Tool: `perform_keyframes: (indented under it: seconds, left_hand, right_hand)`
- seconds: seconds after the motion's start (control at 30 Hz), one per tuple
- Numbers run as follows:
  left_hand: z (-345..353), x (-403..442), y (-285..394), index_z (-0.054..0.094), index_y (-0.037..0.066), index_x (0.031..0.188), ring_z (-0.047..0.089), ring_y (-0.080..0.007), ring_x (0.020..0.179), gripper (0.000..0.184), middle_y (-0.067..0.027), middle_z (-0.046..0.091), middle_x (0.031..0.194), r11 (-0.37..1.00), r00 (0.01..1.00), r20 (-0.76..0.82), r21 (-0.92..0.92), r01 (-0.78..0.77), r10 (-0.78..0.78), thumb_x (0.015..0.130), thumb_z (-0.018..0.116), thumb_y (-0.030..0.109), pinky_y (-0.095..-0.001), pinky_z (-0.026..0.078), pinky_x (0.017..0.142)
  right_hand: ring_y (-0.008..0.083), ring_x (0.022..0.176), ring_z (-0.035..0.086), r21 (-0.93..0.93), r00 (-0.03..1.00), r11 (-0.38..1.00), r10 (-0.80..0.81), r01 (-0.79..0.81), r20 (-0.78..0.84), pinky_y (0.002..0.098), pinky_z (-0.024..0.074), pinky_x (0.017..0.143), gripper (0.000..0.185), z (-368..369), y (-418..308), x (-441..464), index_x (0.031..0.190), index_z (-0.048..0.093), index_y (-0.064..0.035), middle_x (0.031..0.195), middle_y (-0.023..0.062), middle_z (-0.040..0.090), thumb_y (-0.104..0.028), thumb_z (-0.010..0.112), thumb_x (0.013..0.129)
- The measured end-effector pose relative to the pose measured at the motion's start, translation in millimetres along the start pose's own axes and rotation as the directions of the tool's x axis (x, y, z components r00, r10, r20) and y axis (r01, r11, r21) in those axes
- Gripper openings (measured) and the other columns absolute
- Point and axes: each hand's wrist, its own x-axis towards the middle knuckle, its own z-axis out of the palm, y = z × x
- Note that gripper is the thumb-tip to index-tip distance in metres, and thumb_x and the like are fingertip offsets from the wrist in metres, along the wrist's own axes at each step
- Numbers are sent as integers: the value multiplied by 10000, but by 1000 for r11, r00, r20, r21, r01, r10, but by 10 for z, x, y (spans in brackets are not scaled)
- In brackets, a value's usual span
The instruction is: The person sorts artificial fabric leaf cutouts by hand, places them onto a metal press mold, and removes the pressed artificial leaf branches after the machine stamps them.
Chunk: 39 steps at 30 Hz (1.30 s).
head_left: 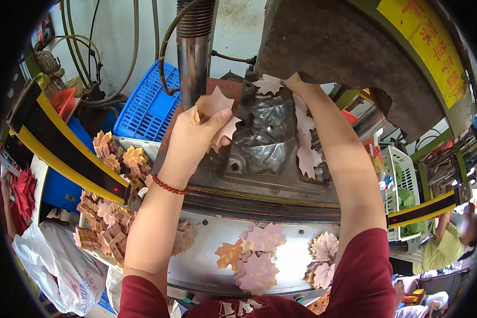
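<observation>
My left hand (199, 130) is closed on pale pink artificial maple leaves (215, 103), thumb on top, at the left side of the metal leaf mould (270, 124). The mould has shiny raised leaf shapes. My right hand (297, 84) reaches to the mould's far end, beside a pale leaf (268, 85) lying there; its fingers are mostly hidden under the dark upper press block (334, 47). Along the mould's right edge, beside my right forearm, lie more pale pink leaves (307, 153).
Loose leaves (257, 270) lie on the metal shelf in front of me. Bundled leaves (108, 222) fill a box at left. Yellow-black guard bars (71, 143) flank the press, with a steel column (192, 69) behind. A blue crate (148, 103) stands back left; a person (448, 241) sits at right.
</observation>
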Motion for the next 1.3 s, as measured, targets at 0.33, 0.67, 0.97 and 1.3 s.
perform_keyframes:
  seconds: [0.33,0.67,0.97,1.3]
  left_hand:
    - [40,-54,-73,581,24,1024,594,-81,673,165,-23,610,792,998,998,13,12,-67,67,932,563,159,-213,462,584]
    - [157,-171,12,620,13,890,552,-50,625,137,-9,610,736,843,943,17,443,-304,331,874,649,146,-211,443,540]
    - [-171,-484,-37,578,62,899,551,-79,616,201,6,566,706,984,995,-91,178,-15,31,883,656,246,-218,430,546]
    - [-12,-445,113,592,117,1000,391,-48,528,148,51,478,719,941,999,-40,-336,-45,33,883,654,183,-215,354,510]
  right_hand:
    - [170,873,641,-355,555,794,601,-493,575,311,451,828,435,-436,-1025,13,1005,667,-101,976,73,679,-428,716,723]
    - [140,892,585,24,610,829,390,-558,690,291,444,792,342,-608,-1534,-17,902,665,-71,938,54,644,-332,762,704]
    - [194,960,590,-596,682,801,402,61,611,294,441,850,326,-744,-1360,-375,974,671,-72,1095,89,626,-321,715,770]
    - [292,975,566,794,762,-361,268,-488,590,445,465,886,151,-964,-1034,-150,974,571,18,1041,188,597,-2,539,828]
